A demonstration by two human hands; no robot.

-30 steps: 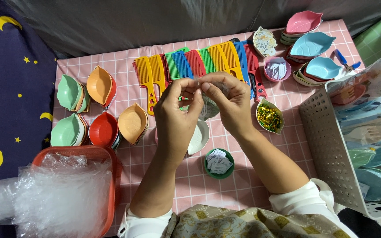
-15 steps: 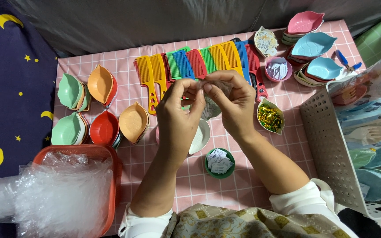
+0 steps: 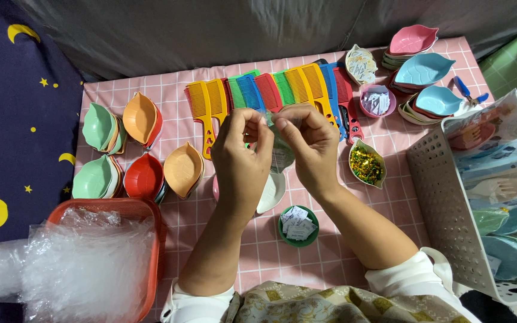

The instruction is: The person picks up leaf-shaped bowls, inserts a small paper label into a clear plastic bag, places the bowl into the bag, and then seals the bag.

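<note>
My left hand [image 3: 242, 157] and my right hand [image 3: 310, 149] are raised together over the pink checked mat [image 3: 169, 128]. Both pinch the top of a small clear plastic bag [image 3: 280, 157] that hangs between them. Under the hands lies a white leaf-shaped dish [image 3: 271, 192], partly hidden. A row of plastic combs [image 3: 270, 90] in yellow, green, blue and red lies just beyond the fingers.
Stacks of leaf-shaped dishes [image 3: 142, 179] sit left; more [image 3: 423, 69] at the back right. A dish of gold glitter [image 3: 367, 165], a green cup of paper slips [image 3: 298, 226], a pink cup [image 3: 377, 100]. Red basket of clear bags [image 3: 85, 263] front left, white basket [image 3: 444, 197] right.
Both hands stay pinched together over the mat. The fingers have shifted slightly on the clear bag, which now hangs a little lower between them.
</note>
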